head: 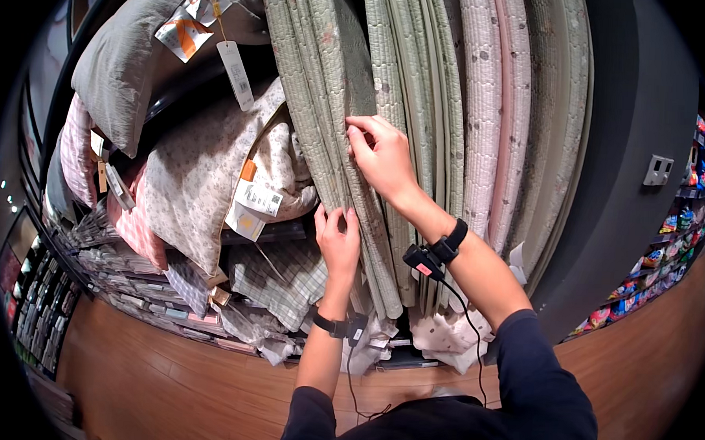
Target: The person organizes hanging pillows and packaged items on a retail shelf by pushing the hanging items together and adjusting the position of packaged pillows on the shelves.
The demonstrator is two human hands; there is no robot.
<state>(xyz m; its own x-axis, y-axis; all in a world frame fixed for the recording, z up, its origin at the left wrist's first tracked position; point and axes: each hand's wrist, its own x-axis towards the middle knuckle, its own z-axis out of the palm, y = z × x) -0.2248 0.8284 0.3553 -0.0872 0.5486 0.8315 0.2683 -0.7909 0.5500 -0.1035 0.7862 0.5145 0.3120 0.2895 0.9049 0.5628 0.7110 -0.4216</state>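
Folded green quilted fabric (314,82) hangs in long vertical layers before me. My right hand (382,153) pinches the edge of one layer between thumb and fingers, at mid-height. Lower and to the left, my left hand (338,240) has its fingertips on the lower part of the same hanging fabric; whether they grip it is hard to tell. Both wrists wear black straps with small cabled devices. Right of my hands hang more green quilted pieces (413,105), then a white and pink quilted piece (482,78) with dark spots.
Left are a floral pillow (190,160) with tags and a grey pillow (117,62). Folded textiles fill low shelves below, including a checked cloth (282,276). A dark grey pillar (621,143) with a wall socket (658,171) stands right, beyond it shelves of colourful packages (652,256). The floor (174,383) is wooden.
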